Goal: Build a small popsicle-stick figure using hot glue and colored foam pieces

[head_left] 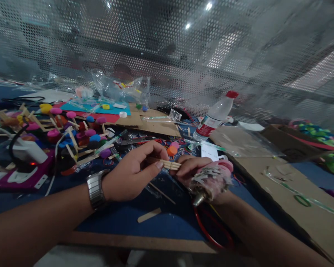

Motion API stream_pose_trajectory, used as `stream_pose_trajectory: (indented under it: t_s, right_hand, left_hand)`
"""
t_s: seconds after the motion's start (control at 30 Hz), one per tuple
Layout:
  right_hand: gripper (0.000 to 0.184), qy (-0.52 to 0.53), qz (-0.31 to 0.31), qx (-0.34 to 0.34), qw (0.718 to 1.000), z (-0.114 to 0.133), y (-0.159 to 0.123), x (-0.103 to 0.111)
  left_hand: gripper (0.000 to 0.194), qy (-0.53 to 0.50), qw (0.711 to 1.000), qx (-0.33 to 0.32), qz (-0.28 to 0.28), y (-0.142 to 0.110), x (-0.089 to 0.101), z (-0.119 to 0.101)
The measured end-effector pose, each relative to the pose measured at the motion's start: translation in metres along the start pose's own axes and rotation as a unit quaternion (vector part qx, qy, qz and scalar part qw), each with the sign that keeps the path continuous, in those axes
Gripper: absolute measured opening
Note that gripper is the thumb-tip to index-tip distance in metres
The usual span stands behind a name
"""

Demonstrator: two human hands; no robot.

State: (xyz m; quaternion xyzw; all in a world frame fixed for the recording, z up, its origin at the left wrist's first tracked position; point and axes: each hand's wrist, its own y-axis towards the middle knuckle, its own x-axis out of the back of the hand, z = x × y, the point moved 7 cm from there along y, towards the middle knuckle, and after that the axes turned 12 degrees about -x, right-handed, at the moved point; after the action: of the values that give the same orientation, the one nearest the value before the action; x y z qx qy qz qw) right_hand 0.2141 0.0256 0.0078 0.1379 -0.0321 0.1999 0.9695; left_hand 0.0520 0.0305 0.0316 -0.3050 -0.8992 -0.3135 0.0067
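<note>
Above the middle of the blue table, a small bundle of wooden sticks (171, 165) is pinched between both hands. My left hand (133, 170), with a metal watch at the wrist, is closed on the bundle's left end, thumb on top. Fingers of my right hand (187, 167) close on its right end. Against my right hand and wrist sits a pink, tape-wrapped glue gun (211, 177), its metal nozzle pointing toward me; how it is supported is partly hidden. Below the hands lie a flat craft stick (149, 215) and a thin stick (163, 193). A red loop (211, 231) hangs below the nozzle.
Colourful stick-and-cap pieces (72, 135) crowd the left, by a purple power strip (22, 176) with a white plug. A tilted plastic bottle (214, 116) stands behind my right hand. Cardboard (284, 185) and an open box (289, 142) occupy the right. Perforated metal mesh (167, 48) rises behind.
</note>
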Motion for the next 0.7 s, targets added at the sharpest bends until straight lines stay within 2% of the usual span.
stream_pose_trajectory:
  t_s: [0.7]
  right_hand:
    - [0.032,-0.006,0.009,0.022,1.000,0.014,0.002,-0.007]
  left_hand:
    - [0.009,0.009,1.000,0.013,0.019,-0.001,-0.003,-0.001]
